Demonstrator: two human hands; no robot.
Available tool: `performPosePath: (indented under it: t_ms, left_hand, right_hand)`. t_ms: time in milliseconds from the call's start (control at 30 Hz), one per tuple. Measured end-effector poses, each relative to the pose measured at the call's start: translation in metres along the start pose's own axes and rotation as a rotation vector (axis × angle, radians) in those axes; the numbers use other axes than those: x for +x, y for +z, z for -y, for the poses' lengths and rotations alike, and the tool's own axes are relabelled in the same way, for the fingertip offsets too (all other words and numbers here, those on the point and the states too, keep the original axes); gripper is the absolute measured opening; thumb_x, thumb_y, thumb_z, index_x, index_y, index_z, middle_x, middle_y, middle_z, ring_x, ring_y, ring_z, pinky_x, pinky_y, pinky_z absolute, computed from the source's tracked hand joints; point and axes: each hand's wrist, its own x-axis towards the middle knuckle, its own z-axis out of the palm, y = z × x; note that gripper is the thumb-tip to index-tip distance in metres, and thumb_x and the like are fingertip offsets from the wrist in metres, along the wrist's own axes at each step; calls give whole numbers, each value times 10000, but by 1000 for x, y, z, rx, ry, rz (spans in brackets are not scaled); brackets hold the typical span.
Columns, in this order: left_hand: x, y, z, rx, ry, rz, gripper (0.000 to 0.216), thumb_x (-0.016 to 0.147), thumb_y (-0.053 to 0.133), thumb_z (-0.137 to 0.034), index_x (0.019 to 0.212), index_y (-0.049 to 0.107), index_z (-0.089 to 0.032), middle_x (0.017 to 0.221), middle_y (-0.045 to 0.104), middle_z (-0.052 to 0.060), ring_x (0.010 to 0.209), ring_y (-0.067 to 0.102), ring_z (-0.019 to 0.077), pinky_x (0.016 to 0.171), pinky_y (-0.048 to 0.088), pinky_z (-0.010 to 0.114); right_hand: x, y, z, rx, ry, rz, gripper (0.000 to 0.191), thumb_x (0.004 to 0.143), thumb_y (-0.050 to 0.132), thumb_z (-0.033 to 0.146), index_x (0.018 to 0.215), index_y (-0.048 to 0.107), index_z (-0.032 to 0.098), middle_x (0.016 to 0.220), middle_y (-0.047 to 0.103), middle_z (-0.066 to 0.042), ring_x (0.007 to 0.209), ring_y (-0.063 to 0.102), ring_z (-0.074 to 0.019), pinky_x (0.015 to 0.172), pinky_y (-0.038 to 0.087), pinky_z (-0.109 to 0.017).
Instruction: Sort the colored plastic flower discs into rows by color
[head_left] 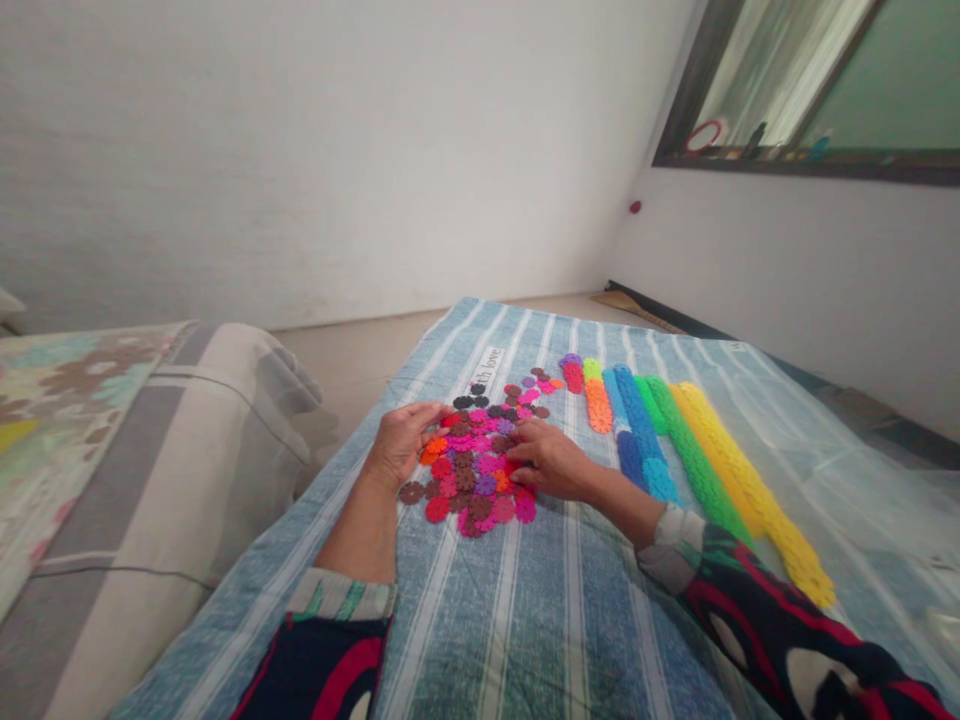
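Note:
A loose pile of flower-shaped plastic discs point(480, 462), in pink, brown, red, purple and orange, lies spread on a striped blue cloth point(442, 610). At the pile's left edge, my left hand point(405, 440) has its thumb and fingers closed around a red flower-shaped disc point(451, 421). My right hand point(553, 460) reaches in from the right, palm down, with its thumb and fingers apart over the discs. Its fingertips touch the pile, and part of the pile is hidden under them. A few black discs point(471, 402) sit at the pile's far side.
Right of the pile lie rows of discs grouped by colour: red point(573, 377), orange point(598, 405), blue point(636, 410), green point(701, 465) and yellow point(772, 500). Clear plastic sheeting point(862, 490) covers the cloth's right side. A cloth-covered piece of furniture point(247, 440) stands at left.

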Motion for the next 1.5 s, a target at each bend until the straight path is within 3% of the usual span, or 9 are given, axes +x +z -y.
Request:
performPosePath:
  t_ms: [233,467,700,867,1033,1233,1500]
  left_hand:
    - [-3,2,-3,10,17,-17,260,562,791,-274,728,713,-91,784,736,112,769,692,206,653,564,278]
    - [-1,1,-3,12,13,-25,226,574,786,-246,725,719,-92,789,741,112,757,695,192,647,573,260]
    - [0,0,-4,25,4,-8,246,569,805,-256,729,719,-90,793,742,115,747,692,194,651,572,270]
    - [0,0,-3,30,3,-32,246,578,791,-253,740,719,-83,791,739,116,745,695,190,666,567,267]
    - [-1,1,-3,31,4,-24,277,552,813,-283,731,724,-91,788,744,111,774,692,192,682,567,263]
    - [-2,1,-3,48,13,-12,306,541,815,-312,734,721,-94,827,749,129,870,695,229,686,566,266]
    - [-1,0,-2,34,0,-14,301,534,820,-304,719,721,-88,827,748,130,840,693,214,660,562,247]
  right_hand:
    - [3,4,-2,21,19,-26,78,801,695,252,788,708,176,901,636,-71,918,532,-215,810,429,-334]
    - [5,-8,-4,131,176,-62,169,821,654,140,704,727,237,952,696,-19,931,599,-178,850,464,-273]
    - [1,-41,-80,-60,653,-180,164,819,617,144,789,771,193,913,731,-56,898,642,-185,808,454,-253]
    - [-4,-49,-122,-158,833,-181,226,825,563,169,841,788,170,810,735,-63,851,658,-200,712,424,-237]
    - [0,-43,-133,-189,867,-135,240,808,564,182,877,793,187,792,737,-44,774,650,-171,660,396,-223]
    - [-1,-35,-137,-230,864,-64,211,801,572,181,758,779,192,732,716,-30,690,625,-148,600,351,-226]
    - [-3,-30,-133,-336,843,-55,227,862,551,210,906,774,206,983,715,-96,939,618,-211,714,382,-252]
